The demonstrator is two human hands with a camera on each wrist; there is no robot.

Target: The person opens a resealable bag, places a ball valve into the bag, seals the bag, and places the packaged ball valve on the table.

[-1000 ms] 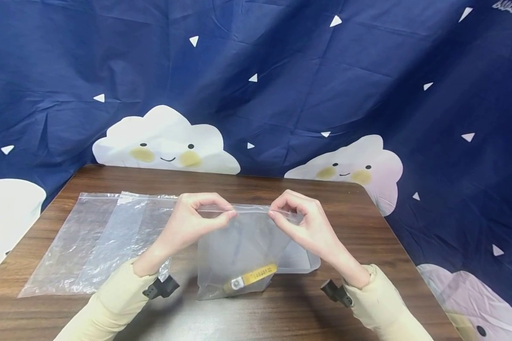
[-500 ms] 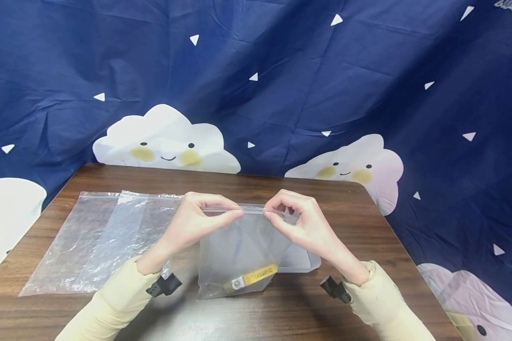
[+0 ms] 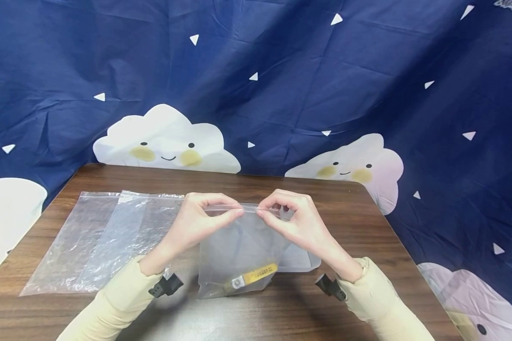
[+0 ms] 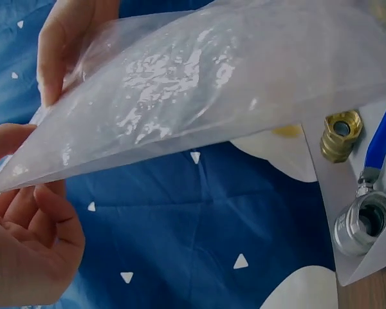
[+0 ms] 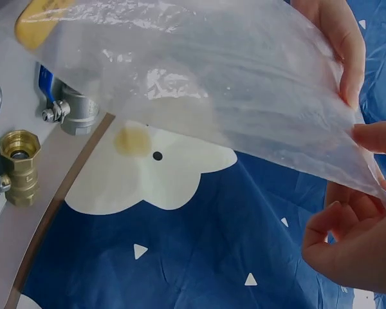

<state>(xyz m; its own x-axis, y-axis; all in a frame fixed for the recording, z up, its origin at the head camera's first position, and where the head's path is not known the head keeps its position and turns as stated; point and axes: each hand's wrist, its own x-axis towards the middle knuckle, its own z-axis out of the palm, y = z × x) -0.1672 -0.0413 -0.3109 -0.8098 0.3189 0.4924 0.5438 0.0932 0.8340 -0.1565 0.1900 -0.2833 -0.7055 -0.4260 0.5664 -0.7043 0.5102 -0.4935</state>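
A clear zip bag (image 3: 234,241) hangs upright between both hands in the head view. Inside it, near the bottom, lies a valve with a yellow handle (image 3: 260,273). My left hand (image 3: 194,225) pinches the bag's top zip strip between thumb and index finger. To its right, my right hand (image 3: 300,222) pinches the same strip, a small gap apart. Whether the bag's bottom touches the table, I cannot tell. Part of a white tray (image 3: 300,260) shows behind the bag.
Flat clear zip bags (image 3: 102,241) overlap on the left of the wooden table (image 3: 354,303). In the wrist views the tray holds a brass valve (image 5: 20,170) and a silver valve (image 4: 360,225) with a blue lever. A blue cloud-print cloth (image 3: 281,94) hangs behind.
My left hand has shifted slightly right along the zip strip, then stayed. The right hand has slid left toward it, so the gap between them is narrower. Both keep their pinch.
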